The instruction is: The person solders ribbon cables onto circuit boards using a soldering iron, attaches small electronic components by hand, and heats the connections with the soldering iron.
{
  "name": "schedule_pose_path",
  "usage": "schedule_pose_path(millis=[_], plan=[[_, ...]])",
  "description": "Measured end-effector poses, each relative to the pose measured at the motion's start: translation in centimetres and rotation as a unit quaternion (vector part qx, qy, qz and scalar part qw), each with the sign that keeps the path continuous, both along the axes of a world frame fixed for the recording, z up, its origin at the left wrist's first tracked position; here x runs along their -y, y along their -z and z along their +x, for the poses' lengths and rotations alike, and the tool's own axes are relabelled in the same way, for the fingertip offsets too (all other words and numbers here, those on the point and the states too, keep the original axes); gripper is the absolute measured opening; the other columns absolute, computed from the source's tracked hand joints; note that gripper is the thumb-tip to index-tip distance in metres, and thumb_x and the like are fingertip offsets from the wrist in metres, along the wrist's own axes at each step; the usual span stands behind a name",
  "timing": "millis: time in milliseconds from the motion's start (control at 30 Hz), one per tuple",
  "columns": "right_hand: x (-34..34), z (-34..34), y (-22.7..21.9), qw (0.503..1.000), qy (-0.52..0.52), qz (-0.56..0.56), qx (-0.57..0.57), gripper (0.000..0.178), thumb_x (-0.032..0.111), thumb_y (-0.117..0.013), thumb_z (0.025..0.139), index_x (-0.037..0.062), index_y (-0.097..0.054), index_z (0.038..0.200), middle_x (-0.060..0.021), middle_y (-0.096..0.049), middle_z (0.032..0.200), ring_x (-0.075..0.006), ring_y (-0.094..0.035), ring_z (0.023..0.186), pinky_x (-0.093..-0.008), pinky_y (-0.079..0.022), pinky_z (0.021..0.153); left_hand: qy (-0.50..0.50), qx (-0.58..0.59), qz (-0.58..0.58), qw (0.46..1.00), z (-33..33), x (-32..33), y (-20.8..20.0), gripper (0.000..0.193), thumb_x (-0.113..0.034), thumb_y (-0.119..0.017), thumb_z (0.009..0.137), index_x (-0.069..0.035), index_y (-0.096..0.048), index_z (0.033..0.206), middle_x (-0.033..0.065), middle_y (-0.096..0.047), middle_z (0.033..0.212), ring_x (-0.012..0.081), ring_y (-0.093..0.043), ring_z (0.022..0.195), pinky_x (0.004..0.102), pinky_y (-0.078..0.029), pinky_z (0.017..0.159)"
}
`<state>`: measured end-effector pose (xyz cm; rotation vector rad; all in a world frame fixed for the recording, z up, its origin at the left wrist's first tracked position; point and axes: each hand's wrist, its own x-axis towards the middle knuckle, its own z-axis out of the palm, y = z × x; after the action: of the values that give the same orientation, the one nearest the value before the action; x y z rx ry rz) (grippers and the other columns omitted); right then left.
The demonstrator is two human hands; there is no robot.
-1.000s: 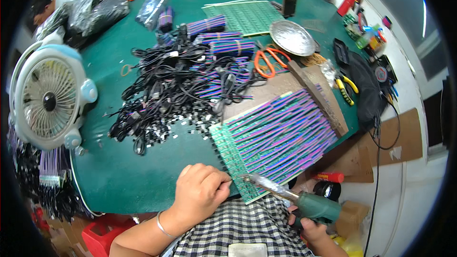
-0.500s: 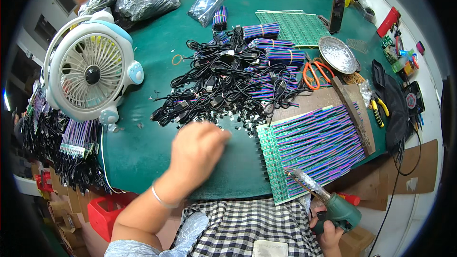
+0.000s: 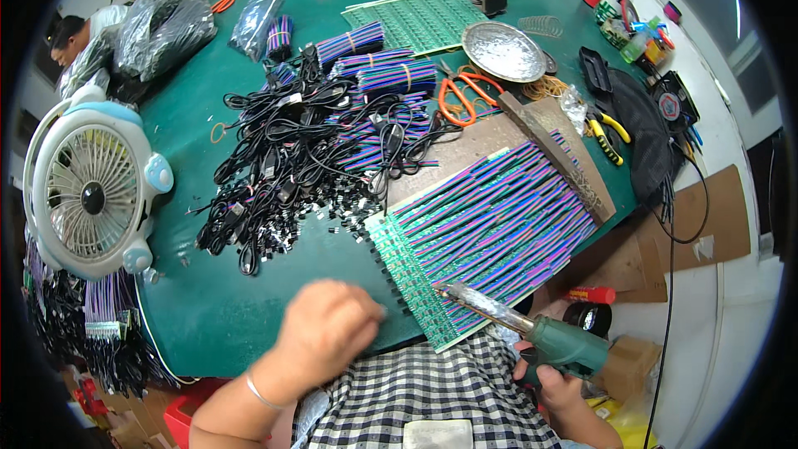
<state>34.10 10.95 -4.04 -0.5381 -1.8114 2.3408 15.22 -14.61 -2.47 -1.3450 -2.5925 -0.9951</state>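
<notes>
My right hand [image 3: 553, 387] grips a soldering iron [image 3: 569, 345] by its green body. Its metal tip points left, over the green circuit board panel [image 3: 407, 291]. Rows of blue, pink and black wires [image 3: 499, 229] lie across that panel, pressed under a wooden bar [image 3: 544, 154] at their far ends. My left hand [image 3: 328, 324] hovers by the table's near edge, left of the panel. Its fingers are curled together, and whatever they might hold is hidden. Beyond it sit many small black-and-white connectors [image 3: 287, 229] and a heap of black cables [image 3: 283, 141].
A white-and-blue fan [image 3: 91, 199] stands at the left. Wire bundles [image 3: 399, 76], orange-handled scissors [image 3: 465, 96], a metal dish [image 3: 503, 51] and more green panels [image 3: 407, 21] lie at the back. Yellow-and-black pliers [image 3: 611, 137] rest at the right. Another person sits at the far left.
The view has swung right, so the table things appear farther left. My left hand has drawn back toward the near edge. The soldering iron is still in my right hand, tilted flatter.
</notes>
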Motion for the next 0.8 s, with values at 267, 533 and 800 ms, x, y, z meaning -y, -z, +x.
schedule_pose_path(millis=[267,533,800], plan=[[-0.4,0.8,-0.2,0.999,-0.021,-0.007,0.027,0.039,0.016,-0.064,0.080,-0.0078,-0.056,0.110,-0.0138,-0.062,0.091,-0.0176,-0.059,0.072,-0.0296,-0.049,0.070,-0.018,0.031,0.059,0.998,2.9,-2.8,1.6,0.025,0.001,-0.073,0.060,-0.007,-0.062,0.081,0.0058,-0.061,0.078,0.0231,-0.059,0.066,0.0337,-0.046,0.059],[-1.8,4.6,1.2,0.990,-0.098,0.042,0.092,0.033,0.009,-0.067,0.077,-0.0030,-0.059,0.106,-0.0102,-0.064,0.089,-0.0170,-0.062,0.082,-0.0298,-0.049,0.073,-0.036,0.013,0.066,0.997,3.0,-2.8,1.7,0.025,0.003,-0.070,0.058,-0.006,-0.060,0.079,0.0059,-0.062,0.076,0.0230,-0.059,0.065,0.0340,-0.046,0.059],[-0.9,2.9,0.1,0.964,-0.137,0.229,0.020,0.036,0.018,-0.071,0.073,-0.0012,-0.062,0.102,-0.0133,-0.065,0.094,-0.0252,-0.064,0.083,-0.0343,-0.050,0.077,-0.029,0.010,0.061,0.998,3.0,-2.8,2.0,0.024,0.001,-0.070,0.059,-0.007,-0.060,0.079,0.0059,-0.060,0.076,0.0231,-0.058,0.066,0.0342,-0.045,0.060]])
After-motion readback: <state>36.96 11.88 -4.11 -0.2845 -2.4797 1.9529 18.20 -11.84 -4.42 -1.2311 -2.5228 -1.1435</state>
